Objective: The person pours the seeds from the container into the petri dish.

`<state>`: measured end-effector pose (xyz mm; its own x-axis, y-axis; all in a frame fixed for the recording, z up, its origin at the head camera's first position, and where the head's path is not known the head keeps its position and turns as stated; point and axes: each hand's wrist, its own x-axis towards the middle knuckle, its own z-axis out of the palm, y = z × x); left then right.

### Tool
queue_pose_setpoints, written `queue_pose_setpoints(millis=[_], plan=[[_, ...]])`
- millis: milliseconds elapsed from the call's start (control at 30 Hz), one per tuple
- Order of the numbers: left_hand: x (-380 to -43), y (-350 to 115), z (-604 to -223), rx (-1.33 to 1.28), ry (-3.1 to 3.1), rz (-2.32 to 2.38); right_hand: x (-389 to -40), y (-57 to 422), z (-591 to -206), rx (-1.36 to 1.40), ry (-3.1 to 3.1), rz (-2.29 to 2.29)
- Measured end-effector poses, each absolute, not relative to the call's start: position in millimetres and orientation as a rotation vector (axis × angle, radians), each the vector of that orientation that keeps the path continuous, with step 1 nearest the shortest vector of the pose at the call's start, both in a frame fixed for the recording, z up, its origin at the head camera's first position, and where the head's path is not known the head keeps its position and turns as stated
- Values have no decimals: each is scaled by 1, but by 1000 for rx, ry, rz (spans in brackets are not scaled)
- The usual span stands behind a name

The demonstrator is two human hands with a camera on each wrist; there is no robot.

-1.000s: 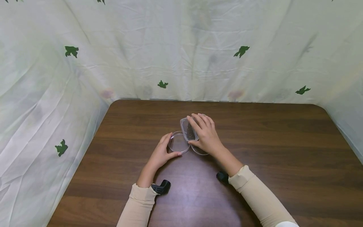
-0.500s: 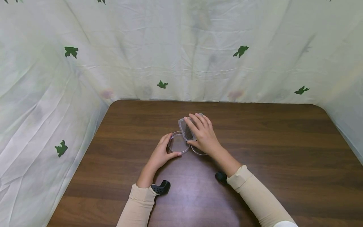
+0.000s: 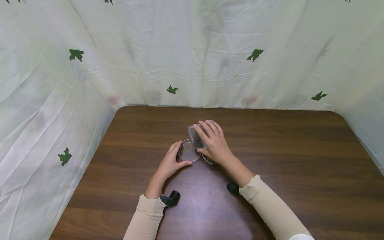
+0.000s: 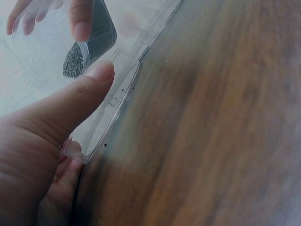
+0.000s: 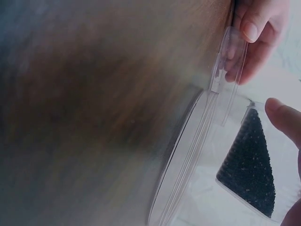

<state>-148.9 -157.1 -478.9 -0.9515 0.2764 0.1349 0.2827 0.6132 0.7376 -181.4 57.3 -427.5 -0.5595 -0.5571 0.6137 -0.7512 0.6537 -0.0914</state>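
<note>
My left hand (image 3: 169, 164) grips a clear round petri dish (image 3: 196, 160) on the table, fingers on the far left side and thumb at the near side. In my right hand (image 3: 215, 142) is a clear rectangular plastic container (image 3: 191, 130), tilted toward that dish. Dark grey granules (image 5: 249, 169) have slid down inside it and, in the left wrist view, lie at its lip. A few dark specks (image 4: 113, 100) show in or on the dish. Partly hidden under my right hand, a second clear round dish (image 3: 210, 162) lies beside the first.
All this stands on a brown wood-grain table (image 3: 285, 160). A pale curtain (image 3: 192, 53) with green leaf shapes hangs behind its far edge and along both sides. Dark wrist devices (image 3: 171, 198) are worn at both cuffs.
My right hand has shifted slightly left with the container, which now reaches farther over the first dish and looks more steeply tilted. The left hand and both dishes stay where they were.
</note>
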Motion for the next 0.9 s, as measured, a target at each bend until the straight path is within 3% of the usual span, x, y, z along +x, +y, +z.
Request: queue_pose_setpoints(millis=[900], plan=[[-150,-156,-480,-489,-2808,-1281,-184,57,-431,1006,-2332,475]])
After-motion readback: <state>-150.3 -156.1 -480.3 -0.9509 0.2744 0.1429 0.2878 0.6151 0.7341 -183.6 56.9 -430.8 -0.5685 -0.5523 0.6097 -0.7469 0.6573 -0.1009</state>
